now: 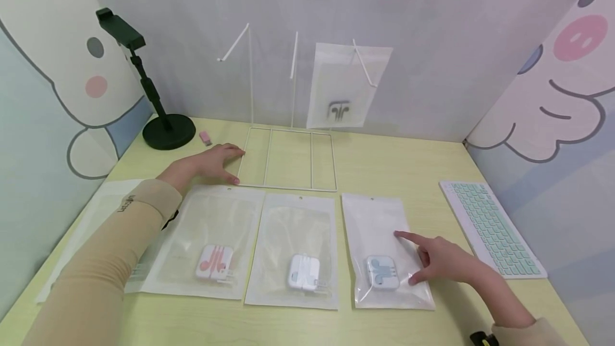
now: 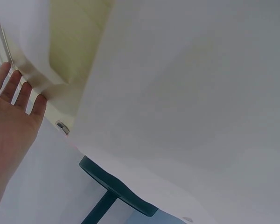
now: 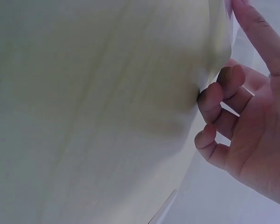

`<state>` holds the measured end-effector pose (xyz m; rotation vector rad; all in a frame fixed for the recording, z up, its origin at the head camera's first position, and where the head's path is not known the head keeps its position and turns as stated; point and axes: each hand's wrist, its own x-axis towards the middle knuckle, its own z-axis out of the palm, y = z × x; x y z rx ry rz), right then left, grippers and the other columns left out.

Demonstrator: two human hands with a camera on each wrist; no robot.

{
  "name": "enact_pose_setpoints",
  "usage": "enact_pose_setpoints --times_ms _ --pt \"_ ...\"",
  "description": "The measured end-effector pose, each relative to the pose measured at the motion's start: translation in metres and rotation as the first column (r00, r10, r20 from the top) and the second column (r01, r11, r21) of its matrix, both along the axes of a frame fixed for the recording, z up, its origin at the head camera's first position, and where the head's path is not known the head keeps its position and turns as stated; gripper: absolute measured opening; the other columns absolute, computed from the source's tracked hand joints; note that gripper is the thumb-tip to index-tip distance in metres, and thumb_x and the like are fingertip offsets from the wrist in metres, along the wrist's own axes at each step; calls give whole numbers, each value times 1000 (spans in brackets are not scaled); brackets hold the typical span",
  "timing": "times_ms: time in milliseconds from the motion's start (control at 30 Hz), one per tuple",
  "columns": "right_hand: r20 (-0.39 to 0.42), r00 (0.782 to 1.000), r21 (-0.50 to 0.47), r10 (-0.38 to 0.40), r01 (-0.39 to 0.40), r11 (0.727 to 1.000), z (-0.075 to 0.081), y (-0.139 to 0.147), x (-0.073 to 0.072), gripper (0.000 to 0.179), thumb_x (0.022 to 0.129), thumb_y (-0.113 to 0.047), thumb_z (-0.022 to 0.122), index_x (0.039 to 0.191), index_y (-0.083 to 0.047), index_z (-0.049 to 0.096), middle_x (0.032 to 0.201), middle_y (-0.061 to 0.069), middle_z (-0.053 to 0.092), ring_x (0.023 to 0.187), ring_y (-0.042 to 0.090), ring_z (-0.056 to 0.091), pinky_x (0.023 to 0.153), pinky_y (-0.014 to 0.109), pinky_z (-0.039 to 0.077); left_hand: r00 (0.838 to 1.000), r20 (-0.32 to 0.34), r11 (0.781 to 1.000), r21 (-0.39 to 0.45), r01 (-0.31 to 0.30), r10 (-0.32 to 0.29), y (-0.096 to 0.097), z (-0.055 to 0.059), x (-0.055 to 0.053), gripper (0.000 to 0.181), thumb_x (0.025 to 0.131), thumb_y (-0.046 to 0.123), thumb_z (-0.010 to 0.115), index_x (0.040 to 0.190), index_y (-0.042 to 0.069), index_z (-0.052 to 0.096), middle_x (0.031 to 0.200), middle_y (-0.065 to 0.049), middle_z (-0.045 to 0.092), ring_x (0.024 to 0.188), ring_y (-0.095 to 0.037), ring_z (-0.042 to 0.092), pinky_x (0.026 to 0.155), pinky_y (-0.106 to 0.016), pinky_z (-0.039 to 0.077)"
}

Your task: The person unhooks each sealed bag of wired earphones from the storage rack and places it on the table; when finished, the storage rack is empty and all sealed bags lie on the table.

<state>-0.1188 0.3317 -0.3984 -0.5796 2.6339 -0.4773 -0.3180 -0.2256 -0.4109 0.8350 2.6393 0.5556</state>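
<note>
My left hand point(image 1: 211, 163) reaches to the left side of a white wire display rack point(image 1: 288, 189), thumb and fingertips right at its base wire. In the left wrist view the fingers point(image 2: 23, 95) are spread and fairly straight. At the right, my right hand point(image 1: 444, 260) touches the right edge of a clear-fronted bag point(image 1: 372, 215) holding blue-grey earphones in a white case point(image 1: 383, 272). Its index finger is straight and the thumb rests lower on the bag; the other fingers point(image 3: 210, 100) bend loosely. Another bag point(image 1: 353, 63) with dark earphones hangs on the rack's right hook.
Left of the right hand's bag lie bags with white earphones point(image 1: 304, 272) and pink earphones point(image 1: 214, 262); another bag point(image 1: 108, 196) is partly under the left sleeve. A black stand point(image 1: 168, 131), pink USB stick point(image 1: 205, 138) and keyboard point(image 1: 492, 228) are on the table.
</note>
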Motion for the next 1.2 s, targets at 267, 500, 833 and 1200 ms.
enact_pose_setpoints --times_ms 267,500,833,1200 --pt "-21 999 7 28 -28 1000 -2 -7 3 95 60 -62 77 140 -23 43 57 -16 40 51 -3 34 51 17 34 1000 -7 1000 3 -1 1 1 1 1 89 77 42 76 144 0 34 148 -24 28 136 -44 22 110 -59 18" --pt "-116 991 -37 64 -68 997 14 -9 -1 87 64 -55 79 136 -15 48 60 -16 41 54 -3 37 52 18 35 1000 -3 1000 11 -12 12 0 2 3 90 77 42 76 144 0 34 148 -24 27 136 -44 21 110 -59 17" --pt "-320 947 -136 -18 -28 990 53 -19 -34 81 71 -43 80 140 -21 44 91 -6 60 65 4 48 53 20 40 1000 -2 1000 9 -15 15 1 0 0 90 76 42 77 144 1 35 148 -23 28 137 -42 21 110 -58 17" --pt "-572 805 -244 -159 19 970 76 -29 -99 72 73 -20 82 137 -14 50 112 4 62 83 18 58 66 25 44 999 16 999 -23 -43 44 2 4 -3 93 75 45 77 146 4 32 148 -23 27 136 -43 20 110 -59 17"
